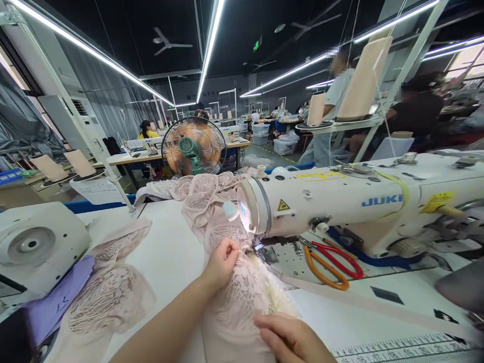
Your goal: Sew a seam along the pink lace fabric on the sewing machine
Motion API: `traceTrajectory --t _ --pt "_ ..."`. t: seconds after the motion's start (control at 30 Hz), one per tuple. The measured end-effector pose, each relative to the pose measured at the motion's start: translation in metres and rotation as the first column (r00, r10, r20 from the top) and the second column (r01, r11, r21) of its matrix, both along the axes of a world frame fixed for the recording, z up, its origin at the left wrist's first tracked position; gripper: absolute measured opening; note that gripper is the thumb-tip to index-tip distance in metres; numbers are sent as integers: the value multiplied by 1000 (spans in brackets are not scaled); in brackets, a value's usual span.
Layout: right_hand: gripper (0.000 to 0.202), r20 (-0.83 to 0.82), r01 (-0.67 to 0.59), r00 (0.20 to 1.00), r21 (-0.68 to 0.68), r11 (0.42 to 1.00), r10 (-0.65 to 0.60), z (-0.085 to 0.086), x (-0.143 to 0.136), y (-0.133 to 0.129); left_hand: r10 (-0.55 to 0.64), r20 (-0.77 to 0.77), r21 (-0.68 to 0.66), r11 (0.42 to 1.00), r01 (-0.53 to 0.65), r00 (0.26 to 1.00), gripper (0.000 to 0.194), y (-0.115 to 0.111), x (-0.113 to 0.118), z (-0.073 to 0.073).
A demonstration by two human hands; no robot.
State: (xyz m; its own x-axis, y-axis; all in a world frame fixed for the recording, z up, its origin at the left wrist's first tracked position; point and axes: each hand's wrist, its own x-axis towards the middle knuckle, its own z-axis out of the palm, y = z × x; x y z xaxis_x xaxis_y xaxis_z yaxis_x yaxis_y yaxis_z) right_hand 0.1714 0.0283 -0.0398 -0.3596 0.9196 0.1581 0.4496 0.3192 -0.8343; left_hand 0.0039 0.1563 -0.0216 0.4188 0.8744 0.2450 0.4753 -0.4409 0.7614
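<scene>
Currently, the left hand point(223, 262) rests on the pink lace fabric point(242, 297), fingers curled closed and pinching the cloth just beside the needle area of the white sewing machine point(340, 206). The right hand point(291, 338) lies flat on the same fabric at the lower edge of the view, fingers extended and pressing down rather than gripping. The fabric lies on the white counter point(170, 252), running from under the machine head toward the person, with more of it bunched behind the machine. Orange-and-red scissors point(333, 264) lie on the machine bed, to the right of the needle and apart from both hands. A second lace piece point(109, 292) lies on the counter to the left, apart from the left hand. A standing fan point(193, 146) is positioned behind the counter.
</scene>
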Motion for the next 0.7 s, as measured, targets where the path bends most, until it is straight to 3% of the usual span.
traceTrajectory --t 0.13,0.23,0.3,0.4,0.53,0.7 --pt "35 143 180 973 20 983 -181 5 8 6 -133 -174 36 989 141 976 17 -4 -6 7" --pt "33 241 209 946 55 976 -216 2 17 7 -182 -344 51 976 212 921 18 -14 -7 9" --pt "32 241 197 949 50 979 -203 -1 20 6 -149 -517 65 975 213 843 24 -23 -4 8" --pt "41 294 185 938 31 982 -186 -5 20 6 -62 -719 100 976 191 693 48 -34 3 6" --pt "49 438 184 879 57 981 -190 -4 18 10 28 -851 170 959 225 525 72 -39 15 3" --pt "50 550 185 811 78 980 -197 4 17 21 113 -841 252 947 197 529 61 -37 21 -2"
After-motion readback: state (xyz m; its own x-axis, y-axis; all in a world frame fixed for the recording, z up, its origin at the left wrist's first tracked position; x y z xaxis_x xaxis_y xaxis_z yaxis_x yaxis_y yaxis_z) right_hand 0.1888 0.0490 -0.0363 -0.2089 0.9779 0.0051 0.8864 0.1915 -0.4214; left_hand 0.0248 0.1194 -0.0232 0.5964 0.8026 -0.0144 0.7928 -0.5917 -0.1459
